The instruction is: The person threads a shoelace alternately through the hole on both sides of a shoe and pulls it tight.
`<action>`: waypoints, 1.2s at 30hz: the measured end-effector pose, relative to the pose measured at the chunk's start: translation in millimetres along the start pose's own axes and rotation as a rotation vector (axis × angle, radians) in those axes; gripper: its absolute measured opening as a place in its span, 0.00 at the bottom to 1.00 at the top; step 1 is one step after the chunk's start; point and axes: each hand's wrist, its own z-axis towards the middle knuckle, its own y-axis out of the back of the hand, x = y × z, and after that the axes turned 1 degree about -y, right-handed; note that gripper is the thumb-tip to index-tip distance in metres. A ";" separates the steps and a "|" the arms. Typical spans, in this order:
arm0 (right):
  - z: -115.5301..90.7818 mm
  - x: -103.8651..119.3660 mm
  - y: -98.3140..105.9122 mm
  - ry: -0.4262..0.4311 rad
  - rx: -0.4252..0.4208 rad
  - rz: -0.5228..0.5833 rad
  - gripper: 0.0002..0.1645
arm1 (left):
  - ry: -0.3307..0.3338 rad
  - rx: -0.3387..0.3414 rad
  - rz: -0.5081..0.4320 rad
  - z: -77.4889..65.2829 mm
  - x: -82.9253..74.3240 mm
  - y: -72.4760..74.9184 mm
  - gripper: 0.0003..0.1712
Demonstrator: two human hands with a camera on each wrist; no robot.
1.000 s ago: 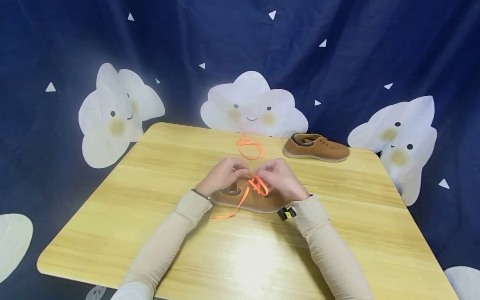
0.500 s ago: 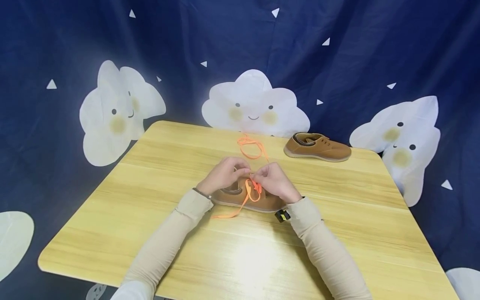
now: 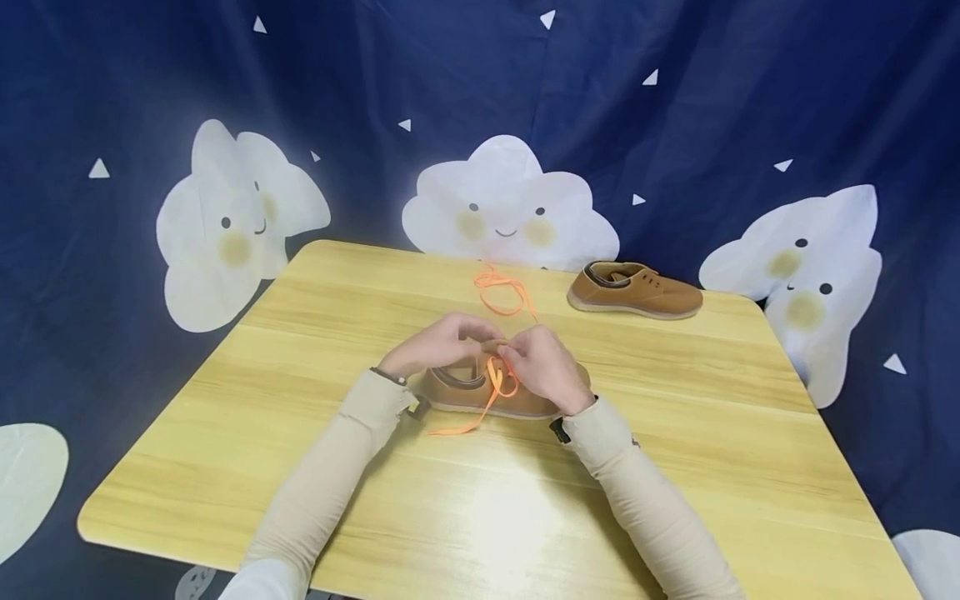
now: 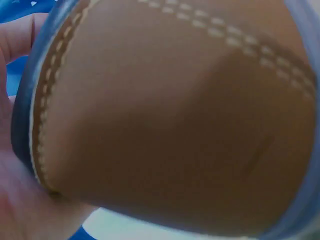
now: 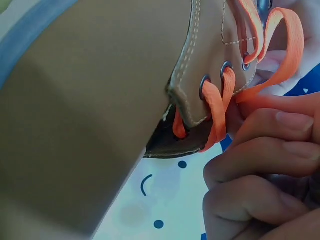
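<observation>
Fingers (image 5: 265,152) of a person's bare right hand (image 3: 546,367) pinch a flat bright-orange lace (image 5: 215,102) threaded through a brown, cream-stitched low-cut shoe (image 3: 528,405) on a pale wood-grain table (image 3: 262,375), the left hand (image 3: 433,344) curved over its opening (whether gripping, impossible to tell), a second brown shoe (image 3: 641,293) beyond.

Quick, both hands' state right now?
Left hand: at the nearer shoe's opening; grip can't be told.
Right hand: closed, pinching the orange lace.
</observation>
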 end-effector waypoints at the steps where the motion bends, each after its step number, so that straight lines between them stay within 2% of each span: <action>1: 0.1 0.4 -0.4 -0.001 -0.004 -0.007 0.28 | 0.011 -0.004 -0.012 -0.6 0.3 0.7 0.23; 5: -0.5 2.8 2.1 -0.004 0.008 -0.038 0.26 | 0.043 -0.017 -0.025 0.0 -0.2 0.7 0.24; 9: -1.0 4.7 8.0 -0.014 0.049 -0.068 0.23 | 0.059 -0.049 0.028 3.1 0.2 -0.9 0.23; 16: -1.4 5.7 12.3 -0.031 0.067 -0.088 0.27 | 0.076 -0.115 0.092 7.4 0.7 -3.1 0.19; 25: -1.6 6.5 8.5 -0.039 0.043 -0.112 0.32 | 0.054 -0.063 0.083 4.0 -2.3 -1.9 0.16; 30: -1.8 6.7 6.8 -0.054 0.048 -0.138 0.30 | 0.057 -0.070 0.079 3.9 -1.7 -2.1 0.15; 36: 1.0 1.4 20.0 0.039 0.084 -0.126 0.24 | 0.083 -0.091 0.082 5.7 -3.3 -3.6 0.19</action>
